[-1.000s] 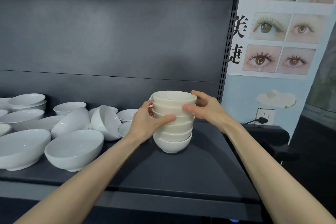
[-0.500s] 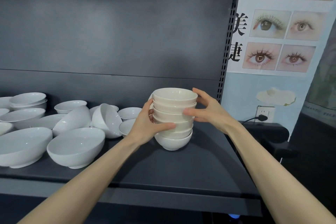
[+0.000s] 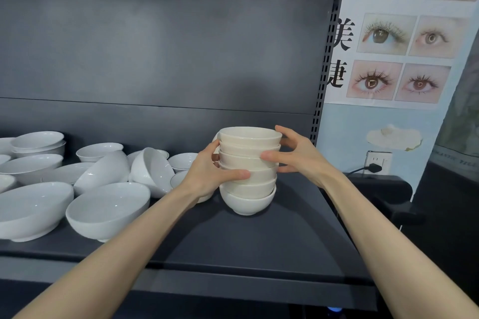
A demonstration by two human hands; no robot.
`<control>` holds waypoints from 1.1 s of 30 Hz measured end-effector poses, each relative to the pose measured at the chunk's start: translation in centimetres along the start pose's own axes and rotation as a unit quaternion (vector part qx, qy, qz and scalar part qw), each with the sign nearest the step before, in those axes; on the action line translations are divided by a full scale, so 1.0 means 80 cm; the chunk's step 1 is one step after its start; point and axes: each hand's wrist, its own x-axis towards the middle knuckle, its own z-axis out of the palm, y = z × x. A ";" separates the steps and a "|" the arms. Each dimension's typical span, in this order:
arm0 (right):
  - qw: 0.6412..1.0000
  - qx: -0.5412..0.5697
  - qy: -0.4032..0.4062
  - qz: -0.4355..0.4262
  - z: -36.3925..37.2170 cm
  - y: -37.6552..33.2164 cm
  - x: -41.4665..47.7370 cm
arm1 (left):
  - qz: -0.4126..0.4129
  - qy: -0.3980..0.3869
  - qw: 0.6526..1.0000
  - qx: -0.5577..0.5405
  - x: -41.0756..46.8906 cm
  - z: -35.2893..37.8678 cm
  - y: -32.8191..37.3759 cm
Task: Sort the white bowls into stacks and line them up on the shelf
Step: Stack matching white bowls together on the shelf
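Note:
A stack of several small white bowls [image 3: 248, 168] stands on the dark shelf [image 3: 259, 246], right of centre. My left hand [image 3: 210, 176] clasps the stack's left side, thumb across its middle. My right hand [image 3: 298, 154] holds the right side, thumb on the front and fingers behind. To the left lie loose white bowls of different sizes: a large bowl [image 3: 107, 211] near the front, a wide one [image 3: 31, 211] at the far left, two tipped bowls [image 3: 150, 169] on their sides, and a short stack [image 3: 39, 144] at the back left.
The shelf's dark back panel [image 3: 168, 59] rises behind the bowls, with a perforated upright [image 3: 322, 80] at its right end. A poster [image 3: 404, 33] and a wall socket with a black plug [image 3: 375, 166] are to the right. Bare shelf surface lies right of the stack.
The stack and both hands sit slightly lower and nearer the shelf surface than a second ago; the grip is unchanged. The loose bowls have not moved.

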 end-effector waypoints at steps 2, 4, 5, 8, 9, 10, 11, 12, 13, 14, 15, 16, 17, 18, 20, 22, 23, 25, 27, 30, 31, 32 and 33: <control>1.000 0.001 0.002 -0.005 0.001 0.001 -0.001 | 0.000 -0.004 1.000 -0.002 -0.001 0.000 -0.004; 1.000 0.000 0.006 -0.007 0.003 0.004 -0.004 | -0.001 -0.002 1.000 -0.011 -0.004 0.002 -0.008; 1.000 0.001 0.010 -0.007 0.003 0.005 -0.005 | -0.004 0.000 1.000 -0.021 -0.008 0.005 -0.008; 1.000 0.008 0.019 -0.003 0.005 0.008 -0.008 | -0.014 0.010 0.998 -0.053 -0.019 0.011 -0.020; 1.000 0.010 0.019 -0.002 0.006 0.009 -0.009 | -0.016 0.012 0.998 -0.056 -0.023 0.013 -0.025; 1.000 0.011 0.017 0.000 0.007 0.010 -0.010 | -0.022 0.013 0.998 -0.054 -0.026 0.014 -0.030; 1.000 0.012 0.012 0.003 0.008 0.011 -0.012 | -0.027 0.009 0.999 -0.045 -0.029 0.015 -0.035; 1.000 0.013 0.007 0.004 0.010 0.012 -0.014 | -0.029 0.002 0.999 -0.034 -0.031 0.016 -0.039; 1.000 0.018 0.003 0.005 0.011 0.014 -0.015 | -0.027 -0.004 0.999 -0.025 -0.032 0.017 -0.042; 1.000 0.025 0.002 0.005 0.012 0.015 -0.017 | -0.024 -0.004 1.000 -0.019 -0.033 0.018 -0.044; 0.999 0.031 0.003 0.005 0.013 0.017 -0.017 | -0.017 -0.001 1.000 -0.013 -0.034 0.019 -0.046; 0.999 0.035 0.006 0.004 0.013 0.019 -0.017 | -0.012 0.003 1.000 -0.008 -0.033 0.020 -0.047; 0.999 0.037 0.010 0.003 0.012 0.021 -0.017 | -0.009 0.007 1.000 -0.006 -0.033 0.021 -0.047; 0.999 0.038 0.014 0.002 0.011 0.022 -0.017 | -0.007 0.009 1.000 -0.004 -0.031 0.023 -0.048; 0.999 0.037 0.021 0.001 0.005 0.023 -0.017 | -0.007 0.006 1.000 -0.001 -0.025 0.028 -0.048; 0.999 0.033 0.029 0.001 -0.003 0.024 -0.016 | -0.007 0.002 1.000 0.000 -0.018 0.037 -0.049; 0.999 0.031 0.034 0.002 -0.009 0.026 -0.015 | -0.004 -0.003 1.000 -0.001 -0.014 0.042 -0.050; 0.999 0.027 0.042 0.004 -0.022 0.030 -0.013 | 0.004 -0.015 1.000 -0.002 -0.004 0.053 -0.052; 0.998 0.021 0.051 0.006 -0.033 0.034 -0.008 | 0.006 -0.023 1.000 -0.007 0.007 0.065 -0.053; 0.998 0.020 0.064 0.011 -0.051 0.043 0.001 | 0.003 -0.031 0.999 -0.018 0.025 0.083 -0.052; 0.998 0.021 0.066 0.013 -0.056 0.046 0.005 | 0.003 -0.033 0.999 -0.022 0.032 0.089 -0.054; 0.997 0.022 0.068 0.015 -0.061 0.049 0.009 | 0.004 -0.037 0.999 -0.025 0.038 0.094 -0.055; 0.997 0.021 0.069 0.016 -0.065 0.051 0.014 | 0.006 -0.039 0.999 -0.025 0.045 0.098 -0.056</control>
